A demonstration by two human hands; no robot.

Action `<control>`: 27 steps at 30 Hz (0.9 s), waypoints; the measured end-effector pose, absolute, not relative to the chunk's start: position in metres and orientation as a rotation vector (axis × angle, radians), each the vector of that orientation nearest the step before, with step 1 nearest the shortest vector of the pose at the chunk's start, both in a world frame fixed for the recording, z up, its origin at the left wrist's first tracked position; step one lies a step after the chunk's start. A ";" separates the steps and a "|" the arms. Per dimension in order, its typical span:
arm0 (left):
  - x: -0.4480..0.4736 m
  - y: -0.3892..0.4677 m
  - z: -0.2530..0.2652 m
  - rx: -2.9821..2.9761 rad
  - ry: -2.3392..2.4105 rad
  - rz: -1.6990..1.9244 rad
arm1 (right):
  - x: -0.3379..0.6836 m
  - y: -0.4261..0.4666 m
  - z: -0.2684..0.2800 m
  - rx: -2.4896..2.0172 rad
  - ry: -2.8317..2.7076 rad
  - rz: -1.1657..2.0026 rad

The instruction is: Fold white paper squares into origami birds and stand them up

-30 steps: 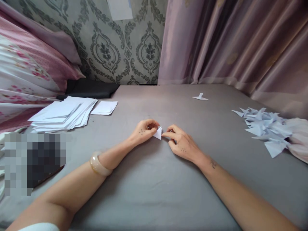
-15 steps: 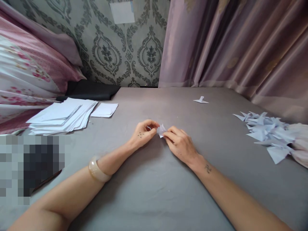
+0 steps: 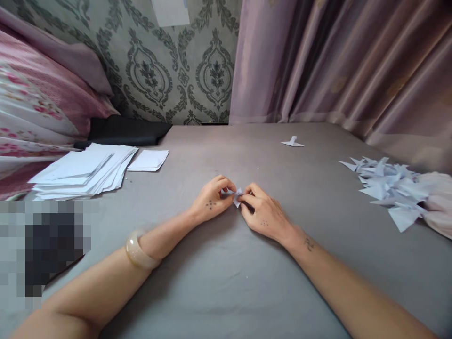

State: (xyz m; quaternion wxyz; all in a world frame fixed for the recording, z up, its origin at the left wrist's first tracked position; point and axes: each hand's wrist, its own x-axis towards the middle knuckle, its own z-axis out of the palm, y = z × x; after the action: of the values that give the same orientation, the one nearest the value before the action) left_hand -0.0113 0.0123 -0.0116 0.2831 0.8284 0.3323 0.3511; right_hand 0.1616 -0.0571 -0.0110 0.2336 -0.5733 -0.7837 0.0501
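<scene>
A small folded piece of white paper (image 3: pixel 238 198) is held between my two hands, just over the grey-covered surface (image 3: pixel 226 282). My left hand (image 3: pixel 213 198) pinches its left side between thumb and fingertips, hiding part of it. On the other side, my right hand (image 3: pixel 263 209) has its fingertips on the paper's right edge, with a gap between thumb and index finger. The fold pattern is too small to make out. A pale bangle (image 3: pixel 136 250) circles my left forearm.
At left lie a large stack of white sheets (image 3: pixel 84 167), a smaller stack (image 3: pixel 150 160) and a black folded item (image 3: pixel 129 131). One folded paper bird (image 3: pixel 293 141) stands far back. Several more form a pile (image 3: pixel 391 181) at right, near the curtain (image 3: pixel 318 70).
My right hand's fingers have shifted on the paper, and its thumb and index finger are further apart. The paper is turned slightly. The whole view has moved a little.
</scene>
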 end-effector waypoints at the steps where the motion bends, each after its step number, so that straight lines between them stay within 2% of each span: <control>1: -0.011 0.012 -0.012 2.236 0.878 0.949 | 0.162 -0.057 -0.011 -1.572 -2.152 0.142; 12: -0.008 0.017 -0.020 2.428 0.840 0.816 | 0.162 -0.058 -0.010 -1.548 -2.143 0.177; 19: -0.003 0.021 -0.014 2.354 0.923 0.648 | 0.170 -0.048 -0.011 -1.626 -1.839 0.357; 27: -0.006 0.022 -0.010 2.332 0.958 0.639 | 0.170 -0.036 -0.016 -1.721 -1.951 0.378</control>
State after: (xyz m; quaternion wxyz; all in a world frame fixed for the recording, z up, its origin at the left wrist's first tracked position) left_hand -0.0065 0.0221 -0.0096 0.2672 0.8641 0.3550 0.2367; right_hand 0.1698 -0.0355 -0.0160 0.2536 -0.6331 -0.7180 0.1390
